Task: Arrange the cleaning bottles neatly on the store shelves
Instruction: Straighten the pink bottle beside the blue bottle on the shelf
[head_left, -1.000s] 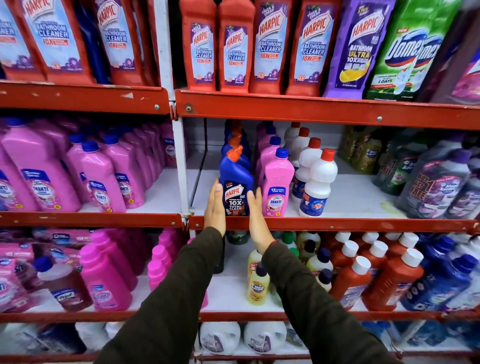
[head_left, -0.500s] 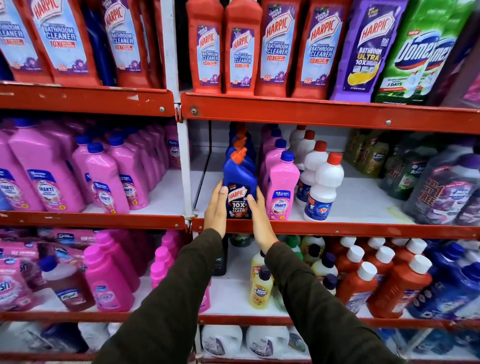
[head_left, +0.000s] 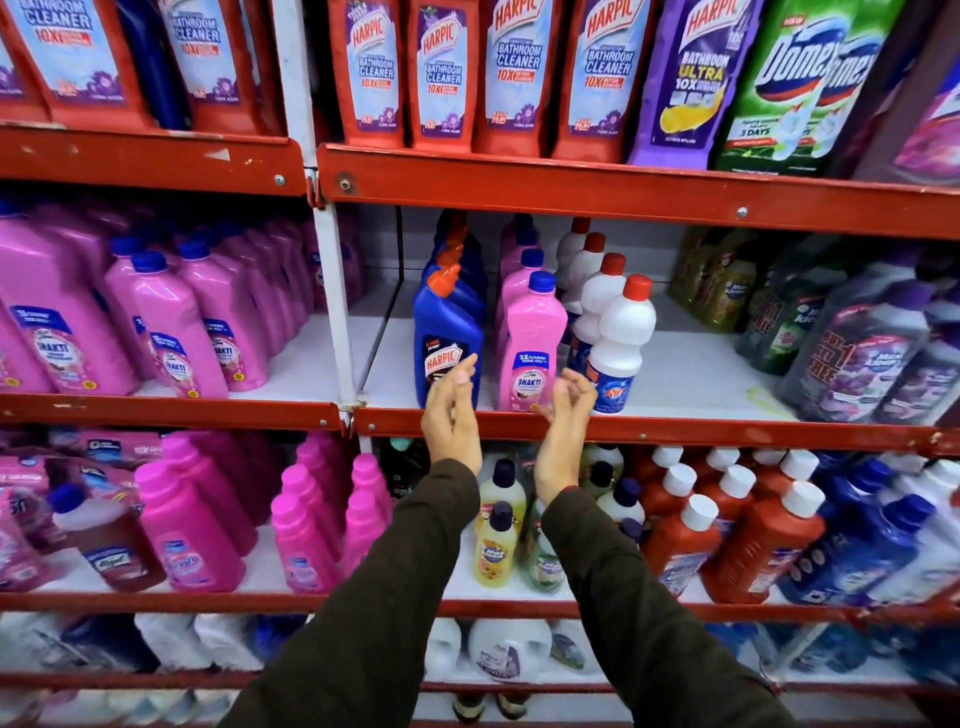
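Observation:
A blue Harpic bottle (head_left: 447, 338) with an orange cap stands upright at the front of a row on the middle shelf (head_left: 675, 428). Beside it on the right stands a pink Shakti bottle (head_left: 532, 338), then a white bottle (head_left: 621, 343) with a red cap. My left hand (head_left: 451, 415) hovers just in front of the blue bottle's lower part, fingers loosely curled and holding nothing. My right hand (head_left: 563, 421) is in front of the gap between the pink and white bottles, also empty with fingers apart.
Rows of pink bottles (head_left: 171, 332) fill the left bay. Red Harpic packs (head_left: 441, 73) line the top shelf. Dark bottle packs (head_left: 862, 353) sit at the right of the middle shelf, with bare white shelf between them and the white bottles. Yellow, red and blue bottles stand below.
Both hands have let go of the blue Harpic bottle and drawn back and to the right. The bottle stays upright at the shelf front.

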